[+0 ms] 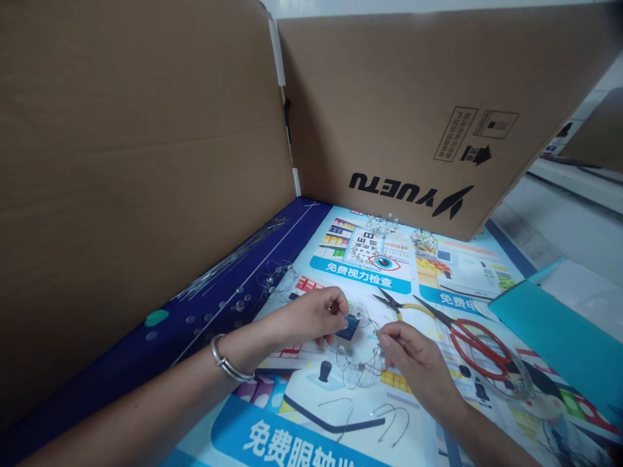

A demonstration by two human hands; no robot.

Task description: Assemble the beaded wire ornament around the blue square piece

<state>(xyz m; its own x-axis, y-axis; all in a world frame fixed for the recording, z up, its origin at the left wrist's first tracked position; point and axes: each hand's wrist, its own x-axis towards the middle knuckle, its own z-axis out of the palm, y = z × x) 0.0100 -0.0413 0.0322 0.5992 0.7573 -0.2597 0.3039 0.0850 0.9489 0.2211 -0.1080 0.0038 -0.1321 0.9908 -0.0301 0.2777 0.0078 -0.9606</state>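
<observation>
Between my hands is a beaded wire ring (360,368), made of thin looped wire with clear round beads. My left hand (321,316) is closed in a pinch at the ring's upper left side, its fingertips on the thin wire. At the ring's right side, my right hand (416,357) pinches the wire between thumb and forefinger. The wire is so fine that its exact path at the fingertips is hard to make out. Several bent wire pieces (393,421) lie on the printed sheet just below. A silver bracelet (224,363) circles my left wrist.
Red-handled scissors (487,363) and yellow-handled pliers (389,299) lie right of centre. Straight wires (233,253), loose clear beads (238,303) and a green lump (156,318) lie left. Finished-looking wire clusters (382,226) sit beneath the cardboard wall (389,104). A teal folder (555,337) lies right.
</observation>
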